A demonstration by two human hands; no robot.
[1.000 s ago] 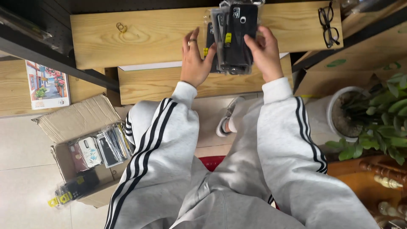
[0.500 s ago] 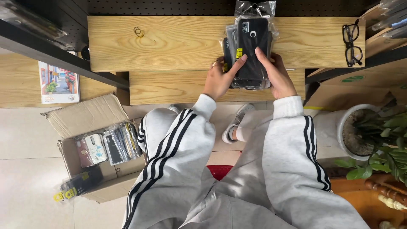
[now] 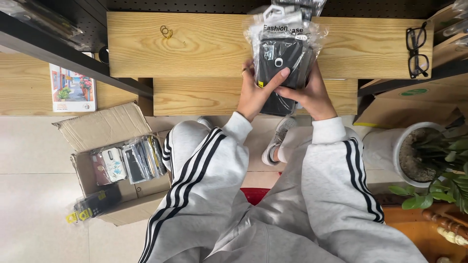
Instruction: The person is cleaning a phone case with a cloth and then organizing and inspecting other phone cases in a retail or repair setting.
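Observation:
Both my hands grip a stack of black phone cases in clear plastic bags (image 3: 282, 53), held above a light wooden shelf (image 3: 204, 44). My left hand (image 3: 256, 92) clasps the stack's left side, its thumb lying across the front of the top case. My right hand (image 3: 309, 95) holds the right side and underside. The stack's top end reaches the upper frame edge. My arms wear grey sleeves with black stripes.
An open cardboard box (image 3: 117, 160) with several packed phone cases stands on the floor at left. Black glasses (image 3: 418, 51) and a small ring (image 3: 165, 32) lie on the shelf. A potted plant (image 3: 429, 160) is at right; a picture card (image 3: 72, 87) is at left.
My hands have drawn closer together on the stack, and the left thumb now crosses the top case. The camera view has shifted, so the stack sits more central.

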